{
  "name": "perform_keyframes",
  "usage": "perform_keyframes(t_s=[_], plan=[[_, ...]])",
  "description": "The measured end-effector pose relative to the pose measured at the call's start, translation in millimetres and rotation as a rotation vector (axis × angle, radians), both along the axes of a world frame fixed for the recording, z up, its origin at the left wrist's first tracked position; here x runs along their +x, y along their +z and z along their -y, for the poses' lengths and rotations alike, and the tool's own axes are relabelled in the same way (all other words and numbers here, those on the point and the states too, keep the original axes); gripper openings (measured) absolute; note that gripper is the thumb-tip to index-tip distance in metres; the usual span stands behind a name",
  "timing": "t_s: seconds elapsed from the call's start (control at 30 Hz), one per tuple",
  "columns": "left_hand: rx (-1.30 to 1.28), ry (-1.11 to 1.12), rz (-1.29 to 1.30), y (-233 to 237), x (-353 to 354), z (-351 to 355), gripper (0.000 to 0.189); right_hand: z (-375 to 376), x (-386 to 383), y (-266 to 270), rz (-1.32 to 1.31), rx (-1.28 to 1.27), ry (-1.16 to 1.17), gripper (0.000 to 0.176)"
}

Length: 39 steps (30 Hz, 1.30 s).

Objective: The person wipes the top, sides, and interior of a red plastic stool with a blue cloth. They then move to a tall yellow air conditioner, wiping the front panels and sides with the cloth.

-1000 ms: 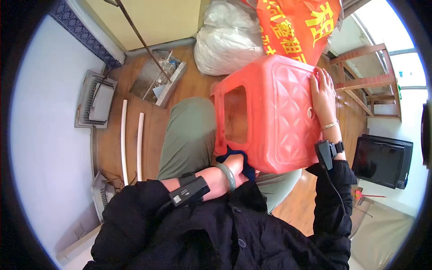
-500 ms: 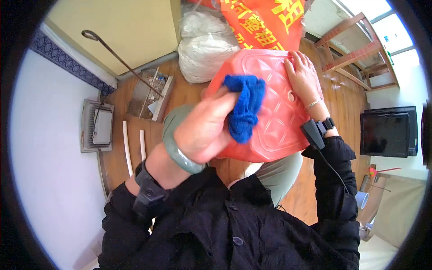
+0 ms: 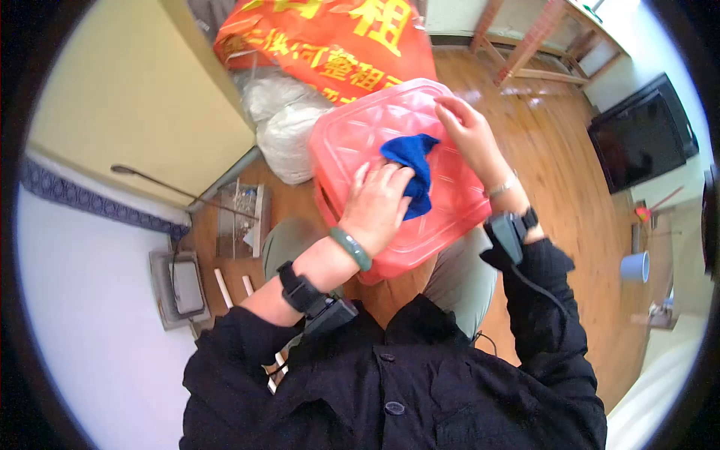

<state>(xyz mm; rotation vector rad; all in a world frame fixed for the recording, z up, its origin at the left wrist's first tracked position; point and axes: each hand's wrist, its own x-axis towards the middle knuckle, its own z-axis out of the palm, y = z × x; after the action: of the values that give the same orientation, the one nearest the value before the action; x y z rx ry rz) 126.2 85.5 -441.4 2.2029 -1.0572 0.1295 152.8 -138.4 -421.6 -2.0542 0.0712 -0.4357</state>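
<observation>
Two hands [image 3: 379, 201] [image 3: 474, 142], left on one cloth [image 3: 415, 154], one stool [image 3: 352, 135] beneath

- The person's left hand [image 3: 376, 196]: laid over the blue cloth [image 3: 412, 152], on the seat of the pink stool [image 3: 446, 199].
- Right hand [image 3: 472, 142]: at the seat's right edge, fingers loosely bent.
- Far side: red banner [image 3: 337, 49], white bag [image 3: 287, 142].
- Right side: television [image 3: 643, 135]; nearer, blue bucket [image 3: 634, 268].

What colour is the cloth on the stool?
The cloth is blue; the head view shows it best.
</observation>
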Motion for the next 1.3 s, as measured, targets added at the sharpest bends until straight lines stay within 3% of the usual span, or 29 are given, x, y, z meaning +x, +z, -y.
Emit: perform_keyframes(t_s=[0.03,0.1,0.17,0.2,0.23,0.27,0.33,0.4,0.57,0.63,0.67,0.73,0.77,0.83,0.9,1.1,1.3], plan=[[0.003,0.027,0.047,-3,0,0,0.04,-5,-26,9,0.008,0.063,0.005,0.028],[-0.052,-0.045,-0.04,6,2,-2,0.034,-22,-75,22,0.045,-0.093,-0.048,0.026],[-0.105,-0.116,-0.199,11,-3,1,0.04,-37,-115,-2,-0.016,-0.126,0.019,0.032],[-0.099,-0.155,-0.189,10,-10,6,0.04,-49,-130,-1,0.059,-0.269,-0.036,0.038],[-0.227,-0.188,-0.397,8,-19,10,0.042,-61,-142,-1,0.127,-0.413,-0.094,0.045],[-0.344,-0.217,-0.61,7,-28,14,0.043,-69,-154,-4,0.1,-0.394,-0.154,0.049],[-0.331,-0.29,-0.674,16,-38,16,0.044,-79,-171,-9,0.075,-0.33,-0.258,0.054],[-0.316,-0.346,-0.796,27,-47,17,0.044,-82,-183,-10,0.07,-0.194,-0.319,0.044],[-0.064,-0.443,-0.799,39,-37,29,0.044,-60,-201,-31,0.03,0.195,-0.345,0.024],[0.09,-0.35,-0.295,37,-18,40,0.044,-43,-198,-46,0.067,0.339,-0.47,0.023],[0.107,-0.352,-0.297,34,-8,47,0.044,-34,-195,-50,0.095,0.41,-0.552,0.023],[0.236,-0.177,0.078,26,10,58,0.049,-14,-191,-65,0.11,0.507,-0.669,0.024],[0.251,-0.182,0.077,20,14,59,0.049,-9,-190,-71,0.104,0.494,-0.676,0.025],[0.572,-0.127,0.2,8,18,59,0.052,-12,-191,-86,0.064,0.445,-0.646,0.023],[0.556,-0.136,0.258,1,16,59,0.053,-31,-196,-93,-0.024,0.257,-0.605,0.022],[0.544,-0.163,0.274,0,17,57,0.053,-109,-218,-85,-0.139,0.369,-0.354,0.026],[0.521,-0.165,0.225,-2,18,57,0.058,-139,-231,-110,-0.225,0.307,-0.164,0.029]])
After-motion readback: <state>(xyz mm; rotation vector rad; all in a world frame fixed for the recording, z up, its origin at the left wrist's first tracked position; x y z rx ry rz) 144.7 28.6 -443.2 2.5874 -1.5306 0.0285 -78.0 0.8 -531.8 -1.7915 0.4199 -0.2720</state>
